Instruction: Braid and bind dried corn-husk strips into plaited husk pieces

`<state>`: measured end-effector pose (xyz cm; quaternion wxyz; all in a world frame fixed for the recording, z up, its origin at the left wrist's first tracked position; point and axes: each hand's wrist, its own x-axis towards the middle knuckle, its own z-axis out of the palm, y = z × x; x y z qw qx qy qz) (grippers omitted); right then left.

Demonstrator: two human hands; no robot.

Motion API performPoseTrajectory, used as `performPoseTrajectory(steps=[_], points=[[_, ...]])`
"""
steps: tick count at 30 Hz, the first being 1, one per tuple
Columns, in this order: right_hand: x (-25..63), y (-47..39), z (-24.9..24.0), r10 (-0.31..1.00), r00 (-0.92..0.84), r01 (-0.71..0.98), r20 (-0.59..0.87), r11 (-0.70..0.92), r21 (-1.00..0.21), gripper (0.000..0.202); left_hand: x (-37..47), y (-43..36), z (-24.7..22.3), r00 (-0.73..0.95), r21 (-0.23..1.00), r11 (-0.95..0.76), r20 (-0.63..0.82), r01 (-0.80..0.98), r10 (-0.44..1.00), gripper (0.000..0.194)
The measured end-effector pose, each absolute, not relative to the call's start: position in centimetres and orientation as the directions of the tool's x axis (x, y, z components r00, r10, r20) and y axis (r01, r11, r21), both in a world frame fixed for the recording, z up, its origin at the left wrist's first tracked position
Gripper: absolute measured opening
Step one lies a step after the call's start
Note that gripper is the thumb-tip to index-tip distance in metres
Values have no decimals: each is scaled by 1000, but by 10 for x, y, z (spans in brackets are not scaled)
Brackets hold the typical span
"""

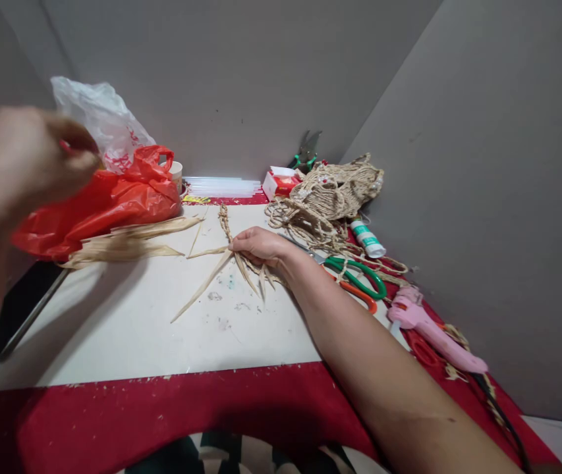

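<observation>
My right hand (pixel 258 245) pinches a braid (pixel 224 220) of dry, pale plant strips over the white board (pixel 201 342). One end of the braid points away from me, and loose strips (pixel 204 286) fan out below and left of the fingertips. Part of the braid runs under the hand and is hidden. Raised at the upper left, my left hand (pixel 33 158) is blurred, its fingers curled together. Whatever it may hold cannot be made out. Below it lies a bundle of flat dry strips (pixel 132 243) beside a red plastic bag (pixel 112 204).
Green-handled scissors (pixel 360 273), orange handles (pixel 360 297) and a pink glue gun (pixel 433 326) lie at right. Behind them are a coiled braided-rope heap (pixel 333 191), a thread spool (pixel 367 238) and a red-white box (pixel 281 183). Clear sticks (pixel 221 187) lie at the back, before grey walls.
</observation>
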<state>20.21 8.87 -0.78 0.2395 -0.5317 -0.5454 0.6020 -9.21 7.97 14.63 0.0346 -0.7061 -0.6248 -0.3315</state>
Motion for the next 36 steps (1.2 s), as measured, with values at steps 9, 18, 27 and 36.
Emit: performPoseTrajectory(steps=[9,18,27,36], points=[[207,90,-9,837,-390,174,-383,-341,-924,26,18,68,27,390,501,-411,152,762,908,25],[209,91,-6,795,-459,88,-396,-403,-911,18,30,81,-3,429,719,-402,159,567,889,18],[214,94,-10,773,-491,57,-402,-432,-900,19,26,88,3,498,590,-562,290,579,817,7],[212,95,-10,768,-518,27,-376,-425,-905,20,27,94,4,425,923,-15,-162,385,891,17]])
